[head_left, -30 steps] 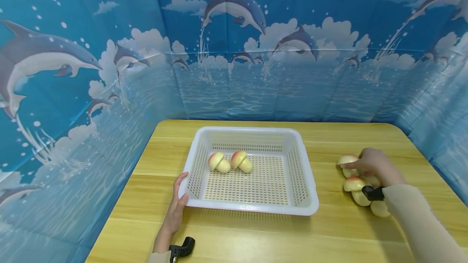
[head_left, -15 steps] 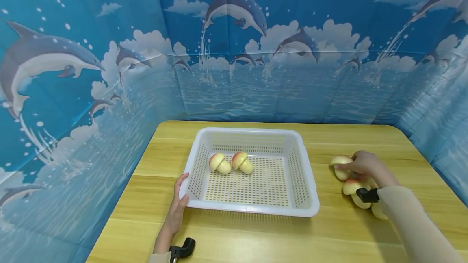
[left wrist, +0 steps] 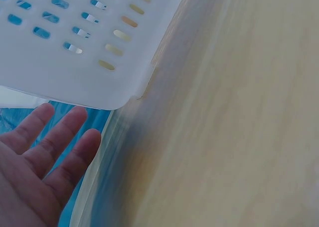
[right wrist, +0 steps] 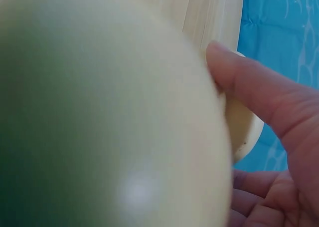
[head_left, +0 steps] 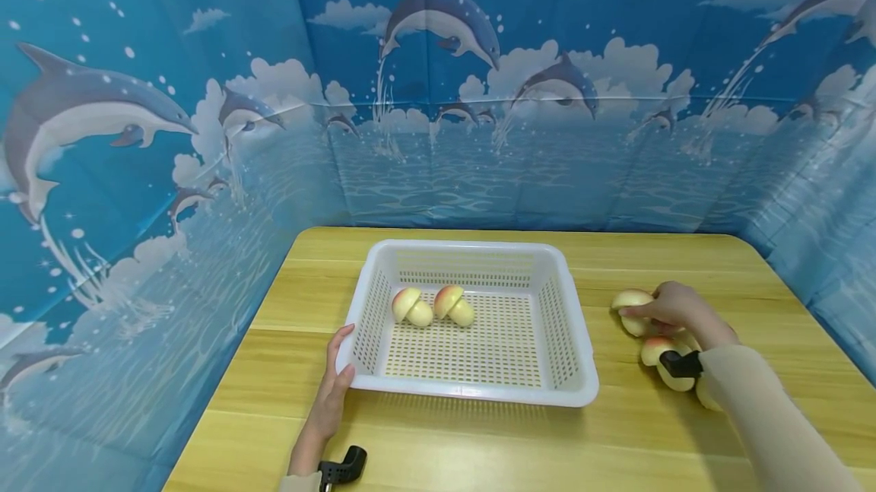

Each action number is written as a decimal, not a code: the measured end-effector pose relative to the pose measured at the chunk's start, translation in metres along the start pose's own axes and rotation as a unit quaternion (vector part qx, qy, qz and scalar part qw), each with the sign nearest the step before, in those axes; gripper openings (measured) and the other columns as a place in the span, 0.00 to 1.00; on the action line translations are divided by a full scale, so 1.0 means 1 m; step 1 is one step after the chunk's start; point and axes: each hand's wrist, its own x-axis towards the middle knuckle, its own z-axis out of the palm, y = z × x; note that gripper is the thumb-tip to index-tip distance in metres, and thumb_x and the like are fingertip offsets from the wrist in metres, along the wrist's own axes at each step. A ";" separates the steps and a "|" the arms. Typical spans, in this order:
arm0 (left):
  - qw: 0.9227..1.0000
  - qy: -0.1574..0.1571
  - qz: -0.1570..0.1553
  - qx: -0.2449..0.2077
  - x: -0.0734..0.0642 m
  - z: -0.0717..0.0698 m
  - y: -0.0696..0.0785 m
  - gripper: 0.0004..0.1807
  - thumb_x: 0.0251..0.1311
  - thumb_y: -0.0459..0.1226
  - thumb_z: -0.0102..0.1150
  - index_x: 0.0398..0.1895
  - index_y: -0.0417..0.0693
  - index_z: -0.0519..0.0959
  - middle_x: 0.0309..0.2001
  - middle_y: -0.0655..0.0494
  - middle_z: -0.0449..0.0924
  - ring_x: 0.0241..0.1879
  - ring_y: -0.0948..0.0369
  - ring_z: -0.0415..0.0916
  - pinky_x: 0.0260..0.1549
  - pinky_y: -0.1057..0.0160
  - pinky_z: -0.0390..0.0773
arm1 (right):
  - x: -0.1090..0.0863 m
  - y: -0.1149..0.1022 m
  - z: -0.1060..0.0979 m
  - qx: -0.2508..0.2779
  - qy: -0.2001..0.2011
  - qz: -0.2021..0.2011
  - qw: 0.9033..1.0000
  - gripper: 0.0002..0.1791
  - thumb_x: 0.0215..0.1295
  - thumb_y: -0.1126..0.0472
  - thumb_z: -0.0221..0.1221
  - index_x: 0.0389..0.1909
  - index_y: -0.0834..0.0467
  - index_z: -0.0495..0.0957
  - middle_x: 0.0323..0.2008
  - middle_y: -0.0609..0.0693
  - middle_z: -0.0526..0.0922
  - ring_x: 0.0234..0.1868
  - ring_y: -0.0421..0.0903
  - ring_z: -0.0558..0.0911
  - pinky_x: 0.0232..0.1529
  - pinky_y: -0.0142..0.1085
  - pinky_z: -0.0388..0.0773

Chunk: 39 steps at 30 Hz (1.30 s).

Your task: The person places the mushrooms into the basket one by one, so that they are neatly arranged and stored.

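Note:
My right hand [head_left: 691,313] pinches a toy mushroom [head_left: 631,317] with a pale cap and stem, right of the basket. In the right wrist view the thumb [right wrist: 249,82] lies along that mushroom [right wrist: 240,129], and a large blurred pale shape fills the left. Under the wrist sits another mushroom [head_left: 667,364] with a reddish cap; more are partly hidden by the hand and sleeve. My left hand [head_left: 327,393] touches the left front corner of the white plastic basket [head_left: 472,393]. Its fingers [left wrist: 60,152] look straight and spread beside the basket wall. Two mushrooms [head_left: 454,306] lie inside the basket.
The basket stands mid-table on a wooden tabletop [head_left: 438,446]. A blue curtain [head_left: 479,165] printed with dolphins hangs behind and at both sides. Black wrist devices [head_left: 342,465] sit on both forearms.
My right hand has moved a little to the left with the mushroom it pinches, away from the others. The left hand stays at the basket corner.

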 end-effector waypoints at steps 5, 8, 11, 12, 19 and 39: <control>1.000 0.002 0.000 0.000 0.000 0.000 0.001 0.31 0.65 0.41 0.34 0.72 0.52 0.46 0.71 0.43 0.48 0.64 0.44 0.53 0.54 0.36 0.53 | 0.002 0.000 0.003 0.026 -0.003 0.006 1.000 0.30 0.53 0.39 0.64 0.24 0.61 0.64 0.16 0.49 0.69 0.17 0.43 0.66 0.23 0.37 0.66; 1.000 0.003 -0.002 0.002 0.000 0.000 0.001 0.31 0.65 0.41 0.34 0.72 0.52 0.46 0.71 0.43 0.48 0.64 0.44 0.53 0.54 0.36 0.53 | 0.004 0.001 0.004 0.034 -0.010 0.003 0.999 0.32 0.54 0.38 0.64 0.29 0.64 0.66 0.18 0.52 0.73 0.18 0.44 0.68 0.23 0.37 0.67; 1.000 0.003 -0.003 0.001 0.000 0.001 0.002 0.31 0.65 0.41 0.34 0.72 0.52 0.46 0.71 0.43 0.48 0.64 0.43 0.53 0.54 0.36 0.53 | 0.006 0.002 0.006 0.037 -0.018 0.002 0.999 0.31 0.54 0.37 0.63 0.26 0.64 0.70 0.16 0.52 0.74 0.16 0.44 0.68 0.22 0.37 0.66; 1.000 0.002 -0.003 0.000 0.000 0.001 0.001 0.31 0.65 0.40 0.34 0.72 0.51 0.46 0.71 0.43 0.48 0.64 0.43 0.53 0.54 0.36 0.53 | 0.007 0.002 0.007 0.038 -0.020 0.003 0.999 0.30 0.54 0.37 0.62 0.23 0.63 0.71 0.15 0.51 0.74 0.16 0.43 0.68 0.21 0.36 0.66; 1.000 0.001 -0.001 0.002 0.000 0.001 0.002 0.31 0.65 0.41 0.33 0.72 0.51 0.46 0.71 0.42 0.48 0.63 0.43 0.53 0.54 0.36 0.54 | 0.010 -0.002 0.011 0.039 -0.020 0.016 0.999 0.29 0.53 0.36 0.63 0.14 0.57 0.71 0.12 0.49 0.72 0.14 0.42 0.66 0.20 0.35 0.64; 1.000 -0.004 0.009 -0.004 0.000 0.001 0.002 0.31 0.66 0.40 0.33 0.72 0.50 0.45 0.71 0.42 0.47 0.65 0.43 0.51 0.54 0.35 0.52 | 0.019 -0.007 0.018 0.077 -0.022 0.062 0.995 0.32 0.51 0.28 0.58 0.17 0.56 0.71 0.14 0.50 0.73 0.14 0.42 0.63 0.20 0.37 0.67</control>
